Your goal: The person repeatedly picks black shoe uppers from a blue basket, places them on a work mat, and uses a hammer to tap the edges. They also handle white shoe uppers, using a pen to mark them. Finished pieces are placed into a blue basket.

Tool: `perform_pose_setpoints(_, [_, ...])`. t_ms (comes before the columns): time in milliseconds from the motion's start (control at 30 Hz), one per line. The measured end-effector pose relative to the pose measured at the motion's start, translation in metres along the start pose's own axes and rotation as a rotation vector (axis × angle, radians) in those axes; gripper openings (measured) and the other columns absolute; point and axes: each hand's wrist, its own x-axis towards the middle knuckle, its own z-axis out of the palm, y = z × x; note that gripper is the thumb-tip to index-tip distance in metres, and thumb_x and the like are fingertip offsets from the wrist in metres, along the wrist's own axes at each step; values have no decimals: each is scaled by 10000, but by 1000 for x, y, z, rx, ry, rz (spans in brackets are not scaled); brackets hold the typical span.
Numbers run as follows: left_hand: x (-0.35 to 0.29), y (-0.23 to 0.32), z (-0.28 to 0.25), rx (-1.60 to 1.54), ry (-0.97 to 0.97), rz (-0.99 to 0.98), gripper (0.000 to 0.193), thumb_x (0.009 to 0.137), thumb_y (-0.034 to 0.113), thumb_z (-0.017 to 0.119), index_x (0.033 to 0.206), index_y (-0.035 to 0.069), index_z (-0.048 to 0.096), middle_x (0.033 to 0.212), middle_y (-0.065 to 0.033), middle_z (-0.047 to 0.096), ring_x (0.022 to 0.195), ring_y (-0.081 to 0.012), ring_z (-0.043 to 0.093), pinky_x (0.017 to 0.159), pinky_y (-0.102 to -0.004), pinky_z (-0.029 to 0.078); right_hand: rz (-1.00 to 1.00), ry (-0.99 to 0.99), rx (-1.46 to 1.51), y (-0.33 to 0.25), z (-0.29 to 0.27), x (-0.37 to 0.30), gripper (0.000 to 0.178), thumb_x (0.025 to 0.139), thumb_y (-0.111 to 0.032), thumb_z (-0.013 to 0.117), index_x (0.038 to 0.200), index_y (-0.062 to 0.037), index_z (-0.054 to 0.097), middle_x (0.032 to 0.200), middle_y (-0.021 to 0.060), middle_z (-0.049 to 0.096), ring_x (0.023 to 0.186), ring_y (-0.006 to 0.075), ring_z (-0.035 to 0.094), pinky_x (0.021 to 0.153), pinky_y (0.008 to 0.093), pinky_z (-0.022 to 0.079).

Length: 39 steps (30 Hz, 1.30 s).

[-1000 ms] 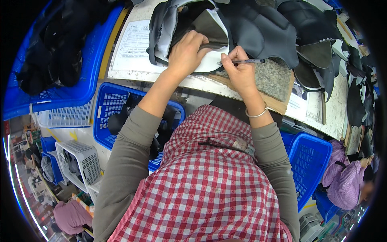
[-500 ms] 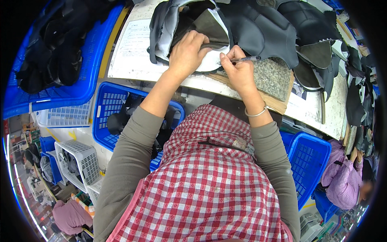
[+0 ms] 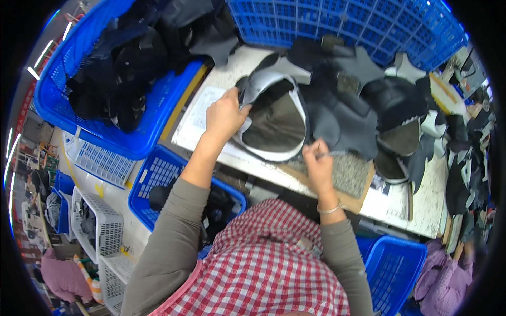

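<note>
A black shoe upper [image 3: 276,129] with a white lining edge and a brown inner face lies opened out on the white worktable [image 3: 190,126]. My left hand [image 3: 224,113] is closed on its left edge, thumb toward the lining. Close by the upper's lower right edge is my right hand [image 3: 319,166], fingers curled round a pen [image 3: 323,155] that is partly hidden and blurred. More flat black shoe pieces [image 3: 342,124] rest just right of the upper, and a stack of sewn black uppers [image 3: 392,100] sits farther right.
A grey speckled stone slab [image 3: 350,176] with a wooden edge lies beneath my right hand. Blue crates stand left [image 3: 142,145], behind the table [image 3: 348,26], and low right [image 3: 395,274]. Another person in a purple checked top [image 3: 448,284] is at the right.
My left hand has moved from inside the upper to its left edge. My right hand has drawn slightly off the white lining with the pen. The view has tilted up, showing the rear crate.
</note>
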Motion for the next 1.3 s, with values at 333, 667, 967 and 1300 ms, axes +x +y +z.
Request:
perform_pose_setpoints(333, [75, -46, -39, -144, 808, -75, 213, 879, 71, 599, 1072, -14, 632, 904, -280, 708, 833, -477, 686, 771, -556, 547, -20, -82, -3, 4, -4, -4, 269, 997, -91, 653, 811, -87, 459, 715, -59, 453, 686, 30, 390, 617, 235, 340])
perform_pose_setpoints(667, [141, -160, -113, 302, 889, 360, 409, 802, -7, 708, 1202, 48, 642, 1222, -157, 647, 1171, -366, 569, 1036, -436, 457, 18, -113, 3, 1, -1, -2, 297, 1028, -129, 641, 820, -101, 431, 703, -58, 435, 659, 26, 351, 595, 229, 310])
perform_pose_setpoints(967, [176, -276, -264, 852, 300, -348, 360, 939, 172, 498, 1242, 64, 659, 1301, -220, 653, 1164, -459, 647, 933, -551, 550, -25, -86, -63, 1, 2, -1, 282, 1024, -115, 642, 820, -94, 448, 720, -61, 448, 676, 27, 373, 608, 224, 322])
perform_pose_setpoints(1300, [21, -225, -238, 70, 983, 85, 357, 753, -159, 563, 1075, -20, 633, 1019, -148, 679, 925, -259, 669, 856, -406, 569, 62, -139, -29, -8, 1, -1, 308, 1099, -297, 533, 1098, -33, 692, 743, 7, 623, 619, 42, 414, 560, 215, 335])
